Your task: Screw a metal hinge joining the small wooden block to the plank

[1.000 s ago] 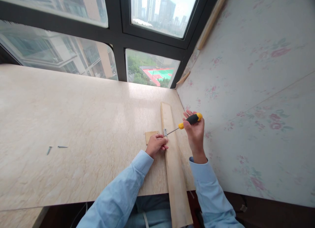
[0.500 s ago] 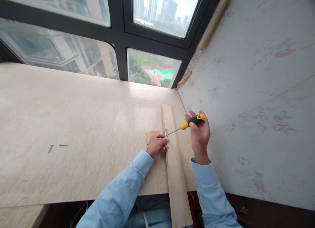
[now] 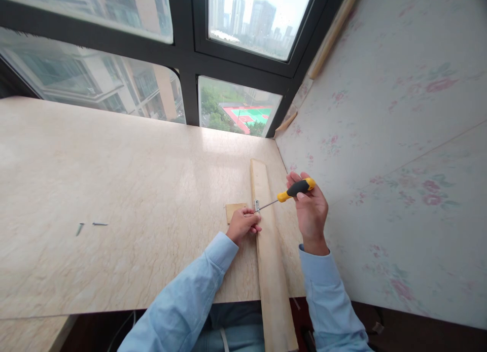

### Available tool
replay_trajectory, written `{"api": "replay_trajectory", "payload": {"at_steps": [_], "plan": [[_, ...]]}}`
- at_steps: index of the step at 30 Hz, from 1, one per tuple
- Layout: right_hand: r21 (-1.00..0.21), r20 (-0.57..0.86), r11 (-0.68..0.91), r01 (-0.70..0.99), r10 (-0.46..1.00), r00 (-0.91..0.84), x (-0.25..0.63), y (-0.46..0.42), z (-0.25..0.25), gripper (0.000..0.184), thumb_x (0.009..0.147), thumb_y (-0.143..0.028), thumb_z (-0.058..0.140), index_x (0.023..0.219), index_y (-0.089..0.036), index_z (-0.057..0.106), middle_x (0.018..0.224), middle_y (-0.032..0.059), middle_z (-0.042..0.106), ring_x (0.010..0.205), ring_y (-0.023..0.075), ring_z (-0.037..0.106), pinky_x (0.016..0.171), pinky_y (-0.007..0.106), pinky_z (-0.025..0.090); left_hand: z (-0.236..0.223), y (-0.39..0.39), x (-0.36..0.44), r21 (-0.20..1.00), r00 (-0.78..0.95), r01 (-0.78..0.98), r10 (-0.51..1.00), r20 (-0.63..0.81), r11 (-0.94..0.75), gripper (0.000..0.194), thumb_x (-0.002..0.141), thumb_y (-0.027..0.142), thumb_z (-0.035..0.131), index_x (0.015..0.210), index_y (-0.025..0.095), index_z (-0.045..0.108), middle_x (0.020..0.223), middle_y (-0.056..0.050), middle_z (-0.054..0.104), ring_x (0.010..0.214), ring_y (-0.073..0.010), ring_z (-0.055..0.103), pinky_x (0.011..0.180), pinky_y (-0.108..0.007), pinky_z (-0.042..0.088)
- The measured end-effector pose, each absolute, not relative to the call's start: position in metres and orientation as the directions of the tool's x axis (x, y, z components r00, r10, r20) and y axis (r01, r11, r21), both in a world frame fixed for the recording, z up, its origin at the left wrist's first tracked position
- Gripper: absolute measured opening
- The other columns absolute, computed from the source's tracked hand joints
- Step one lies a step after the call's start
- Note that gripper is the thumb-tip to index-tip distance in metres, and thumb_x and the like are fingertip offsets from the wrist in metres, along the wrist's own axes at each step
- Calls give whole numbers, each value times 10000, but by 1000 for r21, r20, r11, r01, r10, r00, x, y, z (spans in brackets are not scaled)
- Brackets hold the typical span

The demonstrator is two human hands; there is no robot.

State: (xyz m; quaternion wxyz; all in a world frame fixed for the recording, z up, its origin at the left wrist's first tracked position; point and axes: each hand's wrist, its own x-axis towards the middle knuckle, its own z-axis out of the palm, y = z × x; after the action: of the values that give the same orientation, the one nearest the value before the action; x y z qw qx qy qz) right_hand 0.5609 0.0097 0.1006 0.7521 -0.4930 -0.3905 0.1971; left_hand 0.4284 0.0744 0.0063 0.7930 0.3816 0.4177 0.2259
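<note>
A long wooden board (image 3: 272,260) lies on the counter and juts past its front edge towards me. A small metal bracket with holes (image 3: 256,205) sits on the board's left edge. My left hand (image 3: 243,224) is closed at that edge, thumb and fingers pinching the bracket's near end; the fingers partly cover it. My right hand (image 3: 311,212) holds a yellow and black screwdriver (image 3: 297,189) by its handle, the shaft slanting down to the left. The screwdriver's tip meets the bracket beside my left fingertips. Any screw there is too small to make out.
A small wooden piece (image 3: 234,210) lies just left of the board, partly behind my left hand. Two loose screws (image 3: 99,223) rest on the left of the counter (image 3: 152,189). A papered wall (image 3: 399,189) rises close on the right, and windows (image 3: 239,106) stand behind.
The screwdriver's handle has turned in my right hand, and that hand and wrist have shifted slightly right. My left hand and the board stay in place.
</note>
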Motion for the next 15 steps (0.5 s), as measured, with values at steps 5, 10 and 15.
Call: {"api": "replay_trajectory", "payload": {"at_steps": [5, 10, 15], "plan": [[-908, 413, 325, 265, 582, 701, 563, 16, 97, 546, 704, -346, 840, 1170, -189, 603, 1183, 93, 669, 1085, 227, 668, 1028, 452, 509, 6, 75, 428, 795, 560, -45, 674, -482, 605, 195, 756, 45, 688, 874, 106, 545, 565, 9, 616, 456, -135, 635, 360, -164, 401], [-891, 434, 329, 312, 416, 799, 561, 14, 93, 493, 631, -297, 887, 1013, -187, 596, 955, 22, 680, 896, 181, 696, 923, 402, 569, 5, 75, 428, 795, 567, -59, 676, -471, 603, 241, 723, 71, 742, 863, 112, 550, 559, 9, 612, 462, -144, 638, 364, -168, 399], [-886, 403, 450, 109, 634, 659, 559, 7, 101, 495, 780, -307, 752, 1224, -216, 554, 1260, 99, 652, 1189, 254, 640, 1095, 531, 442, 5, 75, 428, 796, 568, -59, 676, -470, 603, 220, 737, 65, 728, 857, 111, 549, 543, 17, 595, 458, -143, 636, 363, -166, 388]]}}
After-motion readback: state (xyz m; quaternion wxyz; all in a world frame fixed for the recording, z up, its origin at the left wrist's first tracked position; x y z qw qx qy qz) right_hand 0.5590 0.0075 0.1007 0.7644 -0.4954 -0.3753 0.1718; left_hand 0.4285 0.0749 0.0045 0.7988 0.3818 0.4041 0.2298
